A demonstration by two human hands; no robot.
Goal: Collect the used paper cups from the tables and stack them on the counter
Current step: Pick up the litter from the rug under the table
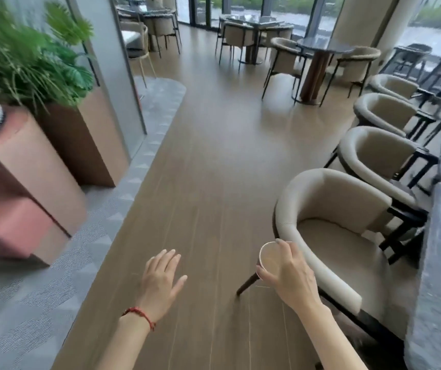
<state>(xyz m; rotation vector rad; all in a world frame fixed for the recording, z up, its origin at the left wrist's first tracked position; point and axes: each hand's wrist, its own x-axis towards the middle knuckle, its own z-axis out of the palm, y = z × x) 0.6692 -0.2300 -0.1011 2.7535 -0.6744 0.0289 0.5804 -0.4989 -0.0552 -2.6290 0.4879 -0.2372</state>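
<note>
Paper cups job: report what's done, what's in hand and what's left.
Done: one paper cup has been picked up; the right hand grips it by the rim. In hand: it is being carried over the wooden floor beside the beige chairs; the left hand is open and free. Left: no stack of cups is in view, so stacking remains. The tables ahead are too blurred to check for cups.

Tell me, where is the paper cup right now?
In the head view, lower right: the right hand grips the paper cup above the wooden floor, beside the nearest beige armchair.
</note>
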